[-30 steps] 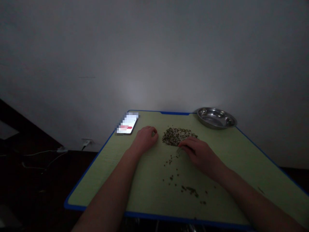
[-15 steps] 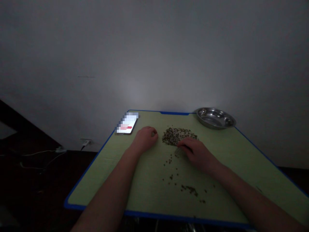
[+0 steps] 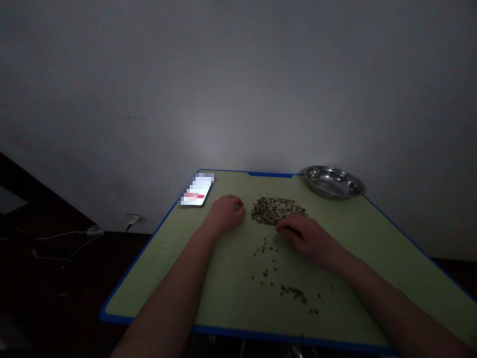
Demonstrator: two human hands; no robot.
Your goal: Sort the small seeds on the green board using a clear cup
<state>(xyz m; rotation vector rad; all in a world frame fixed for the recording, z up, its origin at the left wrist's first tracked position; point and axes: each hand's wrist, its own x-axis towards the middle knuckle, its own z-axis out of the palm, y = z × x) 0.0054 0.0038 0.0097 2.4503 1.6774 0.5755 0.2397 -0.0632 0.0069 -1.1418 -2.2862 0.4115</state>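
Observation:
A flat pile of small dark, bean-like grains mixed with pale ones (image 3: 276, 209) lies on the green tabletop (image 3: 231, 278). At the pile's near right edge, my right hand (image 3: 305, 236) is closed in a pinch on a fork (image 3: 278, 237), whose thin tines point down at the table; its handle is hidden by the fingers. Left of the pile rests my left hand (image 3: 226, 214), its fingers curled into a loop with nothing visible inside. Loose dark grains (image 3: 265, 248) are scattered just in front of the fork. A small cluster of them (image 3: 296, 293) sits nearer the front edge.
A shiny steel bowl (image 3: 333, 184) stands at the back right corner. A phone with a lit screen (image 3: 197, 191) lies at the back left. Behind the table is a grey wall (image 3: 238, 89), with a plug and socket (image 3: 133, 219) low on the left.
Beside the fork, a couple of dark grains have shifted slightly toward the front. My right hand has moved only a little, and my left hand stays put.

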